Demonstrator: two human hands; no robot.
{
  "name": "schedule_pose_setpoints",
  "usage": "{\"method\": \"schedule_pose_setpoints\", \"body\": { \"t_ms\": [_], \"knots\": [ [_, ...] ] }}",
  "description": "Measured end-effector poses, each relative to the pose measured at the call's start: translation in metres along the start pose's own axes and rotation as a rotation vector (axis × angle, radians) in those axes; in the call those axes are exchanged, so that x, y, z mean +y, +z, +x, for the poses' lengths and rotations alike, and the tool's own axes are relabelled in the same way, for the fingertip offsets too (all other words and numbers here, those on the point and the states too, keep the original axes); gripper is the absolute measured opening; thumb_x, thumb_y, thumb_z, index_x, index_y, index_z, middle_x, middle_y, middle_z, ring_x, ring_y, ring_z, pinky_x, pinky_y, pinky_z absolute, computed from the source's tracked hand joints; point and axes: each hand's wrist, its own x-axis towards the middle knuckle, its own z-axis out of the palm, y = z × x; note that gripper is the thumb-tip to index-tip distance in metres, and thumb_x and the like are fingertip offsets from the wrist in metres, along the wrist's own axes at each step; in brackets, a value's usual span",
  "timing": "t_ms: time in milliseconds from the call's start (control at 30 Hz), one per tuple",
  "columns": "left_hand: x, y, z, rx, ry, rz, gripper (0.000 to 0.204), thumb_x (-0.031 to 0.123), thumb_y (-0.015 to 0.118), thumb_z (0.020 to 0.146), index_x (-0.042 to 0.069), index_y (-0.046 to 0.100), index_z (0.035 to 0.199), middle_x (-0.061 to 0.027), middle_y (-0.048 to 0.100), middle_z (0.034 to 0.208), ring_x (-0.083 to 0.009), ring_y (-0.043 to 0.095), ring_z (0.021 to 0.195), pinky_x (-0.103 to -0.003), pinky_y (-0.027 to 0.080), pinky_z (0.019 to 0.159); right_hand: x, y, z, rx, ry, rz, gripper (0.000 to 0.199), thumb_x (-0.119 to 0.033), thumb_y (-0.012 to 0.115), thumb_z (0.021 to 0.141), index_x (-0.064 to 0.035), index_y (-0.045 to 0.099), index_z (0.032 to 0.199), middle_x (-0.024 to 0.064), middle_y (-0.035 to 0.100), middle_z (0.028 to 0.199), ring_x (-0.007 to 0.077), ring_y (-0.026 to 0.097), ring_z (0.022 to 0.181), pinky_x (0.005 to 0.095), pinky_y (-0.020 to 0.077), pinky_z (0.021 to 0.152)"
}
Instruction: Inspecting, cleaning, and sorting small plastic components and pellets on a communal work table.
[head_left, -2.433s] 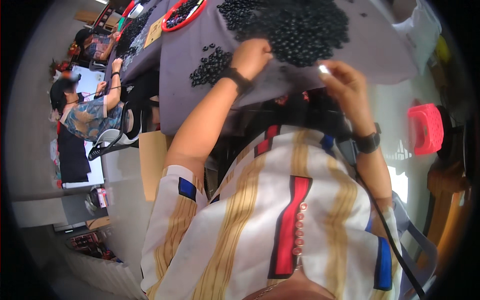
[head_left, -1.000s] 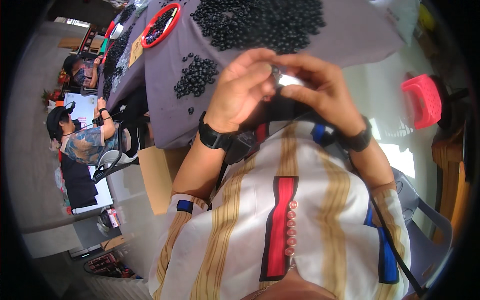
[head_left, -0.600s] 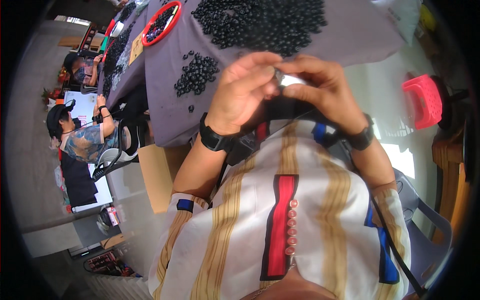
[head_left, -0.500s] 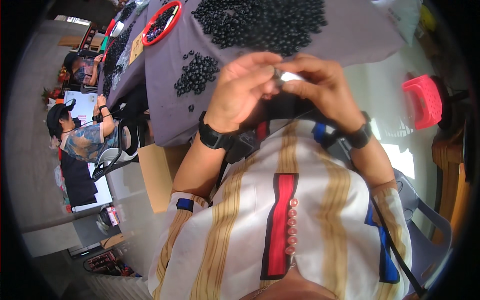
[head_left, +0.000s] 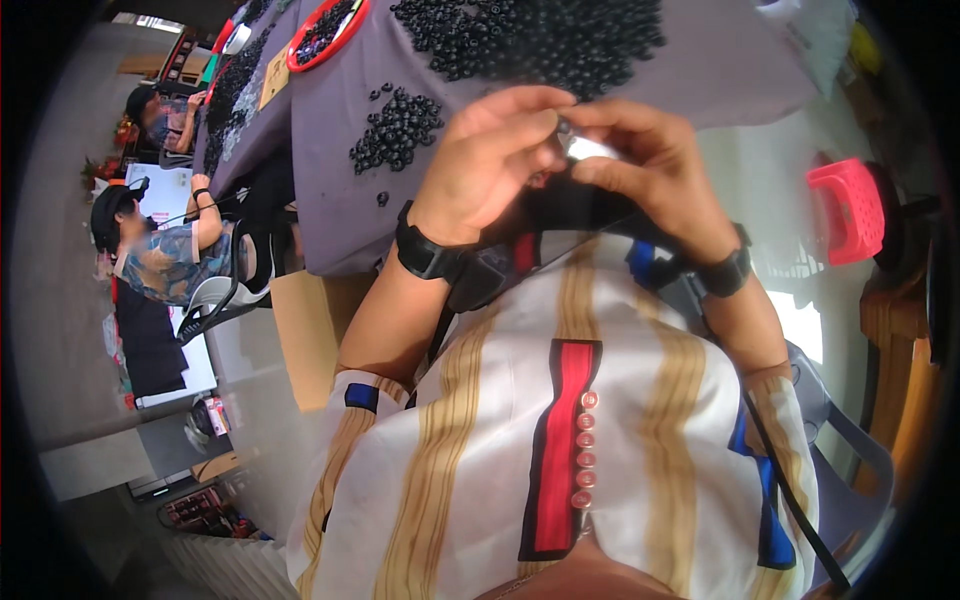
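My left hand (head_left: 485, 165) and my right hand (head_left: 655, 165) meet above the near edge of a table with a grey-purple cloth (head_left: 330, 200). Between the right thumb and fingers sits a small shiny silvery piece (head_left: 592, 150), its kind unclear. The left fingertips pinch a small dark piece (head_left: 564, 128) against its end. Beyond my hands lies a large heap of small black round parts (head_left: 480, 45). Left of them is a smaller pile of the same black parts (head_left: 395, 130), with one stray part (head_left: 382, 199) nearer me.
A red-rimmed tray (head_left: 298, 62) of dark parts stands at the far left, beside a tan card (head_left: 273, 80). Two people sit along the left side. A cardboard box (head_left: 300, 330) is below the table's left edge. To the right is a pink plastic stool (head_left: 845, 210).
Both hands stay together at the silvery piece, with slight finger movement. The view has shifted a little, so the table appears slightly higher.
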Motion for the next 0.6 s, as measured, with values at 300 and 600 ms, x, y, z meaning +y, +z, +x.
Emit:
{"method": "schedule_pose_setpoints", "body": {
  "t_ms": [300, 600],
  "knots": [
    [-0.001, -0.005, 0.004, 0.004, 0.017, 0.044, 0.023, 0.006, 0.060, 0.086, -0.003, 0.061, 0.108, -0.0062, 0.064, 0.085, -0.0095, 0.059, 0.070, -0.021, 0.048, 0.062, -0.001, -0.003, 0.001, -0.019, 0.030, 0.032, 0.036, 0.004, 0.066, 0.079, 0.0013, 0.059, 0.114, 0.0067, 0.064, 0.104, 0.0142, 0.060, 0.098, 0.0252, 0.0473, 0.087],
    [-0.002, -0.012, 0.003, -0.083, -0.002, 0.093, 0.026, 0.006, 0.058, 0.089, -0.003, 0.059, 0.113, -0.0077, 0.064, 0.091, -0.0108, 0.058, 0.074, -0.024, 0.050, 0.071, 0.002, -0.005, 0.005, -0.051, 0.031, 0.020, 0.031, 0.004, 0.066, 0.080, 0.0007, 0.062, 0.110, 0.0046, 0.062, 0.104, 0.0120, 0.059, 0.089, 0.0226, 0.0467, 0.078]
  ]
}}
